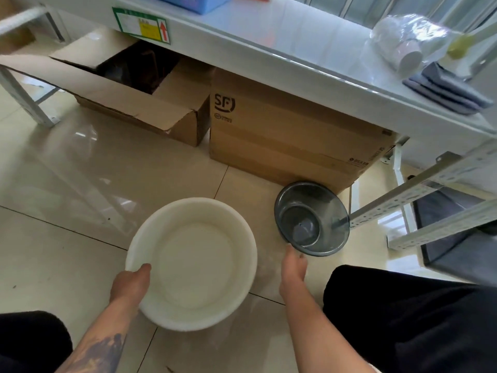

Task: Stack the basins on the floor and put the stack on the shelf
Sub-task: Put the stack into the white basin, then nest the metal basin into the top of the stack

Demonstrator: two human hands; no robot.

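Left hand (131, 285) grasps white basin (191, 263) by its near rim; right hand (293, 273) reaches out, fingertips touching smoky transparent basin (312, 218), grip unclear.

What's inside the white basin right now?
Nothing: the white basin looks empty, its whole bottom bare. The left hand grips its near rim. The floor under it is hidden.

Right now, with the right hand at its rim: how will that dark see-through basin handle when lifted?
The dark basin looks like thin clear plastic and empty, so probably light. It seems tilted against the cardboard box, so it may rock or slide on the glossy floor tiles. The right hand touches only the near rim, so the grip looks insecure.
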